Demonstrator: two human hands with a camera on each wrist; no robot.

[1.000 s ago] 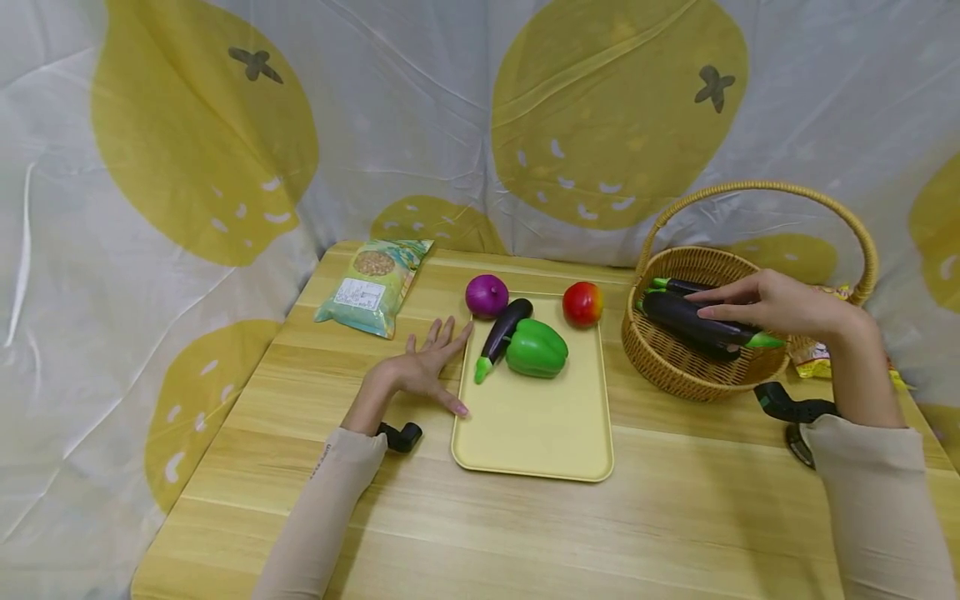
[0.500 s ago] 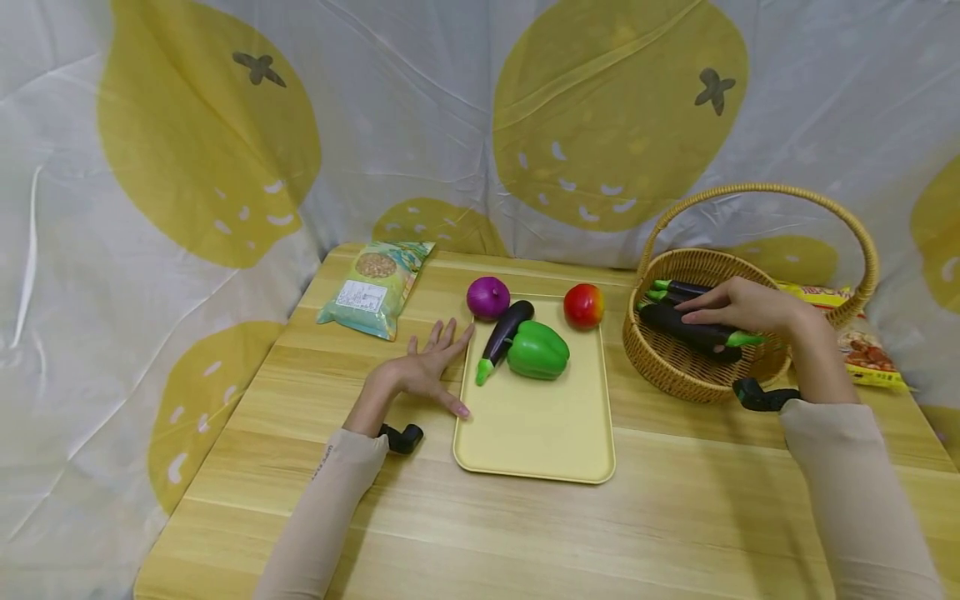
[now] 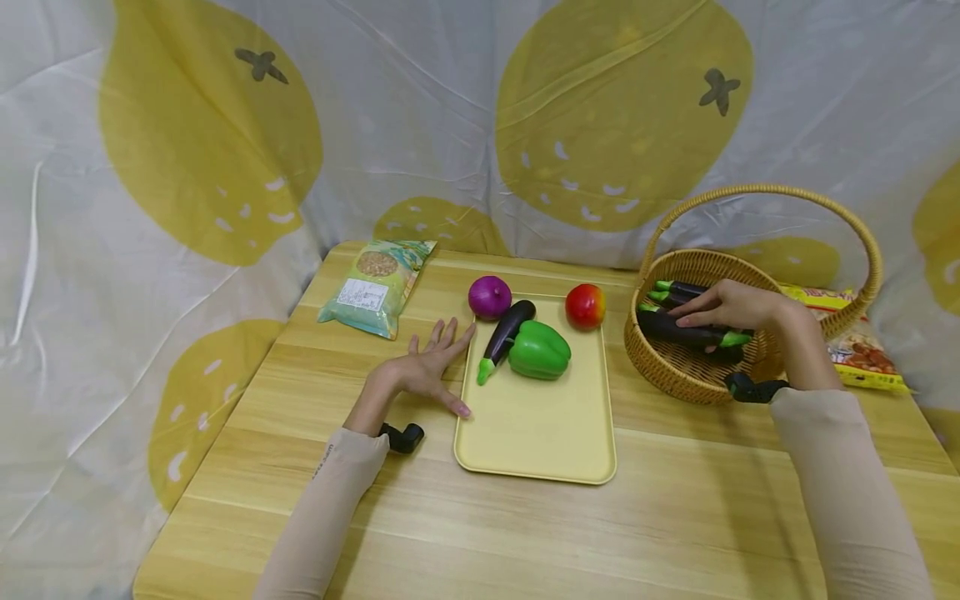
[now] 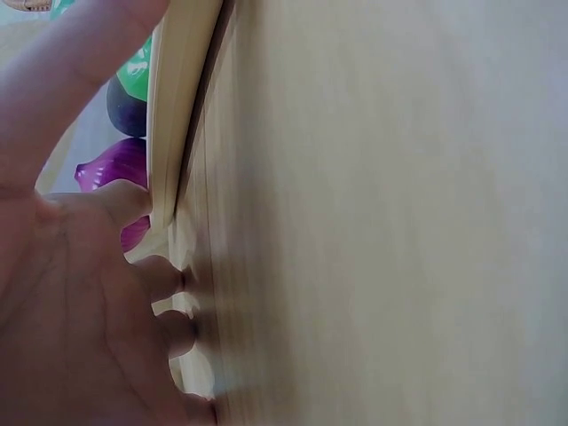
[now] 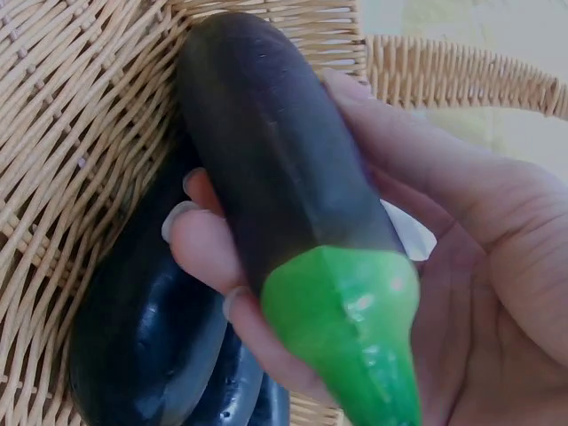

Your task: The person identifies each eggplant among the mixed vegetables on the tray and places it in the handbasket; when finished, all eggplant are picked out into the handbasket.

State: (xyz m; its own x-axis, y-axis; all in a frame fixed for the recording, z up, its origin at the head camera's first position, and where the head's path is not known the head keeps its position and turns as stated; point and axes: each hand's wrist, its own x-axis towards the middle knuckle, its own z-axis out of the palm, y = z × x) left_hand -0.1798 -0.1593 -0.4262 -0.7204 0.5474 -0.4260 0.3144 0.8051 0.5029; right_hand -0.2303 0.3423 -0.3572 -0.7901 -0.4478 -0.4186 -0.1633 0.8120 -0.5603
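My right hand (image 3: 738,307) grips a dark purple eggplant (image 5: 284,142) with a green stem end, low inside the wicker basket (image 3: 675,385). Thumb on one side and fingers curled round the other, as the right wrist view shows. Other eggplants (image 5: 151,319) lie beneath it in the basket. At the left edge of the yellow tray (image 3: 540,433), my left hand (image 3: 420,371) is spread, with thumb and a fingertip at the rim. On the tray are a small eggplant (image 3: 507,333), a green bell pepper (image 3: 540,350), a purple onion (image 3: 490,297) and a red fruit (image 3: 585,307) at the far corners.
A green-and-yellow packet (image 3: 377,287) lies on the wooden table (image 3: 480,533) at the back left. Behind the basket's right side is a yellow and red food bag (image 3: 862,350). The basket's tall handle (image 3: 765,190) arches over the right side. A patterned curtain (image 3: 420,108) hangs behind.
My right hand has moved left and lower into the basket with the eggplant in its grip. The food bag on the right shows more now. My left hand stays at the tray.
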